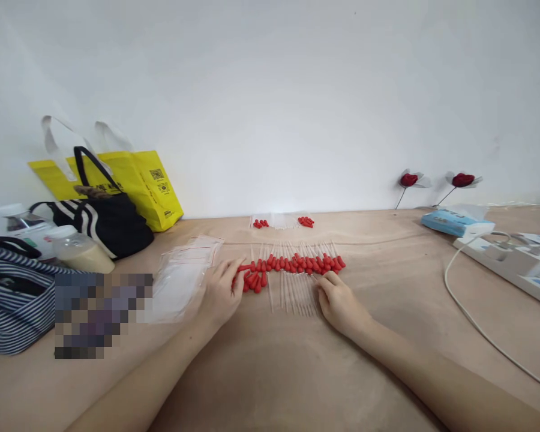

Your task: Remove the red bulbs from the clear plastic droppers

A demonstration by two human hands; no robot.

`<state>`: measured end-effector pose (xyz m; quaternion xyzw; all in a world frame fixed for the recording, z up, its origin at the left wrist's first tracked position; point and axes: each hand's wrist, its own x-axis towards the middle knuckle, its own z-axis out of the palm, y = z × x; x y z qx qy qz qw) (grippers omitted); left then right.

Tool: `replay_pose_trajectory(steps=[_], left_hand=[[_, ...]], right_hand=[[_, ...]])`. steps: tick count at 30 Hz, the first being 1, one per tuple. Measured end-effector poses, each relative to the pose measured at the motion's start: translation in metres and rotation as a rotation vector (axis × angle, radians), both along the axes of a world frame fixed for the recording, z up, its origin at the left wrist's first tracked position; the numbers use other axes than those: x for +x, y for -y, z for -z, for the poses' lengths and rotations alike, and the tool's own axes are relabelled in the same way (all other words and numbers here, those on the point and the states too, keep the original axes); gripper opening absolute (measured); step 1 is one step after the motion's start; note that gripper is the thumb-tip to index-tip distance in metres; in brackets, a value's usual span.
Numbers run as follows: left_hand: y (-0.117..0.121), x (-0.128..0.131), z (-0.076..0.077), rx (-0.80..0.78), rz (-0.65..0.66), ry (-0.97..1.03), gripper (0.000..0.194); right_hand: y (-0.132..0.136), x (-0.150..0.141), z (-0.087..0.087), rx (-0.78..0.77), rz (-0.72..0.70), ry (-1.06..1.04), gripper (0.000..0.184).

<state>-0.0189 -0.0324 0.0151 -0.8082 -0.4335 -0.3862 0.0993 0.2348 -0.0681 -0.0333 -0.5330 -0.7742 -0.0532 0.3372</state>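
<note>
Glass droppers with red rubber bulbs (pixel 292 264) lie side by side in a row on the table, their thin clear tubes (pixel 297 297) pointing both toward me and away. At the row's left end, my left hand (pixel 222 291) is closed round a red-bulbed dropper, its fingers partly hiding the bulbs there. My right hand (pixel 339 303) rests at the right of the near tubes, thumb and forefinger pinched together at a dropper's clear tube; its other fingers are curled under.
Clear zip bags (pixel 180 282) lie left of my left hand. Behind the row is a bag of red-bulbed droppers (pixel 281 221). Bags and bottles crowd the left, including a yellow bag (pixel 157 192). At right are a tissue pack (pixel 456 222), a power strip (pixel 517 264) and a white cable (pixel 468 315).
</note>
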Motion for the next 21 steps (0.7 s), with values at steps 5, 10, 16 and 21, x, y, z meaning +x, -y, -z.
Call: replay_pose_trajectory(steps=[5, 10, 16, 21], left_hand=[[-0.009, -0.014, 0.001, -0.171, -0.115, 0.062, 0.014], [-0.012, -0.013, 0.007, -0.286, -0.135, 0.082, 0.015], [-0.01, -0.008, 0.008, -0.313, -0.091, 0.103, 0.021], [-0.009, -0.009, 0.003, -0.367, -0.144, 0.225, 0.029]], right_hand=[[0.001, -0.005, 0.0, 0.0, -0.063, -0.077, 0.023], [0.005, -0.011, 0.0, 0.034, -0.075, -0.1, 0.027], [0.008, -0.013, 0.0, 0.021, -0.063, -0.113, 0.027], [0.007, -0.011, -0.002, 0.021, -0.08, -0.112, 0.023]])
